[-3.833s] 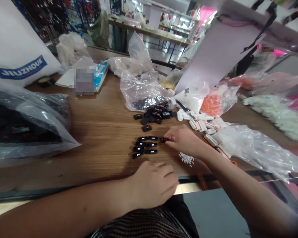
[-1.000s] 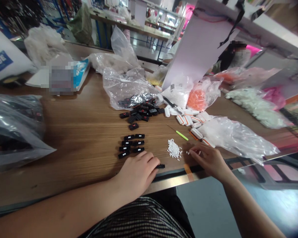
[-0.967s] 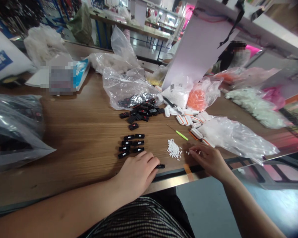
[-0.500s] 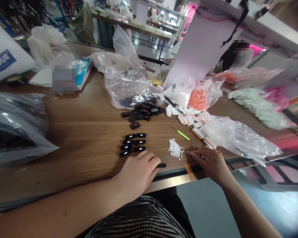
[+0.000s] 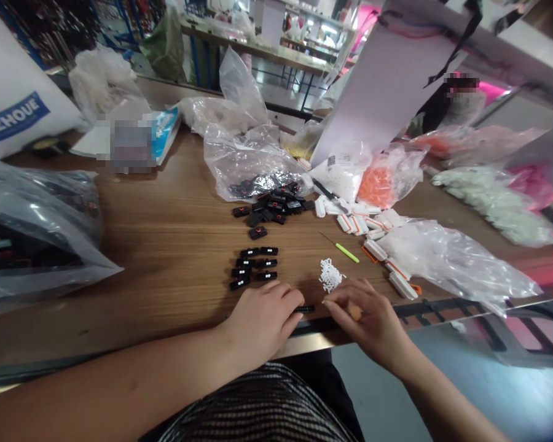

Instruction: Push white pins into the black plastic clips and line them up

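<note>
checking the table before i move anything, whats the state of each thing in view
left hand: resting on table edge, fingers curved
black strip: lying at left fingertips
right hand: fingers bunched, hold unclear
white pieces: loose pile
black pieces: laid in two rows
clear bag: crumpled, black pieces inside

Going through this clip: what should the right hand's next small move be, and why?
Probably pinch one piece from the small white plastic pieces with the right hand: it is right beside that pile, while the left hand is touching the black strip at the table edge.
</note>
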### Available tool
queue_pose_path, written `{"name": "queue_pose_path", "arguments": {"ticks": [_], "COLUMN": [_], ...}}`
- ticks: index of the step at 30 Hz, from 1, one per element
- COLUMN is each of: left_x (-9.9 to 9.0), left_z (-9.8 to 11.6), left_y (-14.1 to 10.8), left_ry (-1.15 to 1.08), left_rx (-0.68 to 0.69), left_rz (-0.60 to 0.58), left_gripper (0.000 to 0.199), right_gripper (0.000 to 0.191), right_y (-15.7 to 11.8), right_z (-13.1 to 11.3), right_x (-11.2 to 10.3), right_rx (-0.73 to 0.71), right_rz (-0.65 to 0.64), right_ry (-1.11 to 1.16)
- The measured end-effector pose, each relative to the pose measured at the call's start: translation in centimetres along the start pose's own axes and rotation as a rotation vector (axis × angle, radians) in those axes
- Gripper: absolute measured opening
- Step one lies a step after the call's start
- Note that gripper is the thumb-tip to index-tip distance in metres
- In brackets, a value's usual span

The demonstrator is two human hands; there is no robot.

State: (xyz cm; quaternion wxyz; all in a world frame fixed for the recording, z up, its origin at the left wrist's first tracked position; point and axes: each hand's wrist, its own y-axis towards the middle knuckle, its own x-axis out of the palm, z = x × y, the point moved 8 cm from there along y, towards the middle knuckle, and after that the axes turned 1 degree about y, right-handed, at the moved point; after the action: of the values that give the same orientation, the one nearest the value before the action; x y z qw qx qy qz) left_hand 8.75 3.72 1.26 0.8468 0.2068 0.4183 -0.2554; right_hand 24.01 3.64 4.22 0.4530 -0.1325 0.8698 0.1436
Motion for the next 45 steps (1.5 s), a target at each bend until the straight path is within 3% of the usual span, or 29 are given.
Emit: {"name": "queue_pose_path", "arguments": {"ticks": [6,23,33,36,40,43,45], "left_x": [0.0,-0.2,0.1,0.1,0.0,0.0,0.1], "left_z": [0.1,0.2,0.0,0.0,0.1,0.0,-0.1], "left_y": [0.0,0.1,-0.1,-0.1,-0.2,-0.2,-0.2], "left_ry": [-0.003,0.020,-0.017,-0.013,-0.014,-0.016,-0.016], "left_rx": [0.000,-0.006,-0.004,-0.005,0.000,-0.005,-0.005], "left_rz": [-0.019,-0.021,0.008,0.006,0.009,0.016,0.021], "left_gripper": [0.005,0.004,0.003,0.003,0.003,0.003,0.002], "right_gripper": [0.014,0.017,0.016,0.018,0.019,0.024,0.025], "right_y": [0.6,0.8,0.0,-0.1,-0.1,-0.6,-0.9], "right_z": [-2.7,-4.3,-5.5,-3.5,3.6,8.0,9.5], "right_x": [2.1,2.4,1.7,0.8,-2.8,-4.1,-4.3], "right_rx": [-0.099,-0.240,-0.304,-0.256,0.043,0.194,0.236], "right_rz": [-0.069,-0.075,0.001,0.024,0.183,0.158,0.123], "right_ry": [0.027,-0.122,-0.176,-0.137,-0.236,-0.306,-0.277]}}
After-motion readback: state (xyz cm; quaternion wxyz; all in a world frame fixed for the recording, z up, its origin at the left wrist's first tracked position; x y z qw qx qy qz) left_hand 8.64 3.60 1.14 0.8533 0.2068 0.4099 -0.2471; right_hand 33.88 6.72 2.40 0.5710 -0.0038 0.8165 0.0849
